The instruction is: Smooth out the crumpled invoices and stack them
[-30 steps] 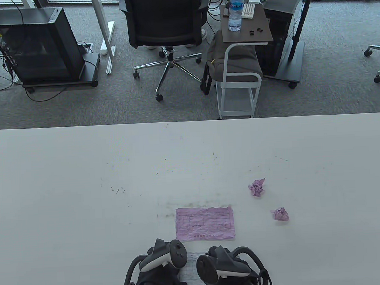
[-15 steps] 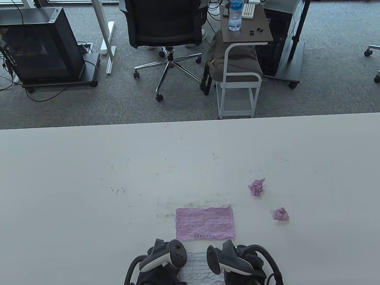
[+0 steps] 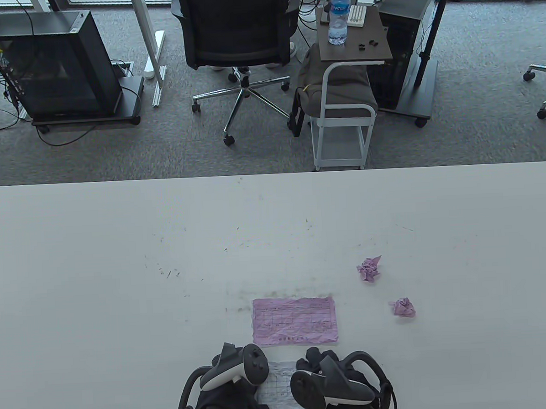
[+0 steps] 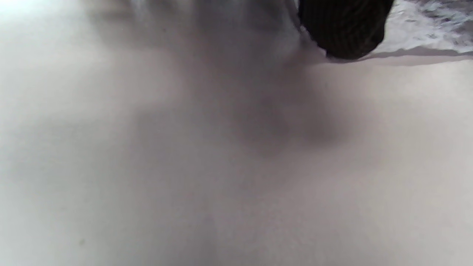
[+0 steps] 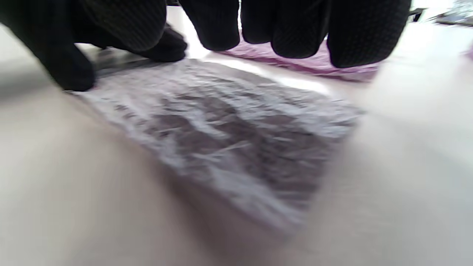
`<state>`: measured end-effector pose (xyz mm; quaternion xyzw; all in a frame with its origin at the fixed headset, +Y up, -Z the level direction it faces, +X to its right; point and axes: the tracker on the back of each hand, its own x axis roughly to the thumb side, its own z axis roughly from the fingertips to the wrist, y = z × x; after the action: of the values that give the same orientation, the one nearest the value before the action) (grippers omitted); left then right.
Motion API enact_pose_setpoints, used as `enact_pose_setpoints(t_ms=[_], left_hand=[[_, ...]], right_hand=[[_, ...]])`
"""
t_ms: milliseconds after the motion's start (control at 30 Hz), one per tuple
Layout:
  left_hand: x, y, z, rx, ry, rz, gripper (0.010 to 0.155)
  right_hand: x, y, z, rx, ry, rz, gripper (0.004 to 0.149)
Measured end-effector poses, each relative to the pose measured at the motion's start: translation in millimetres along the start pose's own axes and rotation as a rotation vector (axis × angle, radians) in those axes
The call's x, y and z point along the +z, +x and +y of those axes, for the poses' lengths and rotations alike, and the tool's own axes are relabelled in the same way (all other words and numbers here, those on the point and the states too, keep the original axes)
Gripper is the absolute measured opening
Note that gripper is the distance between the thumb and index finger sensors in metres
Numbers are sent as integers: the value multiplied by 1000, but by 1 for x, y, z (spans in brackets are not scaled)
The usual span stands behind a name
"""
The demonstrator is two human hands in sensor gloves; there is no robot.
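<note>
A white wrinkled invoice lies at the table's near edge between my hands. My left hand rests on its left end; in the left wrist view one fingertip touches down beside the paper. My right hand lies over its right part. In the right wrist view the fingers hang spread just above the white invoice. A flattened pink invoice lies just beyond the white one and also shows in the right wrist view. Two crumpled pink invoices lie to the right.
The white table has small dark scuffs near its middle. Beyond its far edge stand an office chair, a small cart with a water bottle and a computer case.
My right hand slid right across the white invoice, then came back left over it. My left hand stayed in place. The pink papers did not move.
</note>
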<state>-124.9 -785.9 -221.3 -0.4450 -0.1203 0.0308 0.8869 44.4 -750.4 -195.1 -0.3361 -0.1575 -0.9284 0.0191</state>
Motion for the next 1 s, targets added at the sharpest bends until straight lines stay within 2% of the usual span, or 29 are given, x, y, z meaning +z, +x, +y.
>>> enact_pose_setpoints(t_ms=[67,133,233,300,400,633,800,1000], left_hand=[[0,0,0,-2,-2,1,88],[0,0,0,-1,-2,0,88],[0,0,0,-2,-2,1,88],[0,0,0,-3,-4,2,88],[0,0,0,-3,-5,3,88],[0,1,0,-2,-7,7,88],[0,1,0,-2,-8,9,88],[0,1,0,0,-7,9,88]], right_hand=[[-3,11,6,-60,24,-148,54],[-6,17,11,-135,33,-222,54],[-10,21,18,-153,122,-249,55],[-10,20,18,-119,156,-244,58],[-11,19,19,-163,199,-217,56],[-12,12,15,-182,204,-179,49],[-10,-3,11,-243,219,-97,41],[-6,-20,12,-278,303,44,38]])
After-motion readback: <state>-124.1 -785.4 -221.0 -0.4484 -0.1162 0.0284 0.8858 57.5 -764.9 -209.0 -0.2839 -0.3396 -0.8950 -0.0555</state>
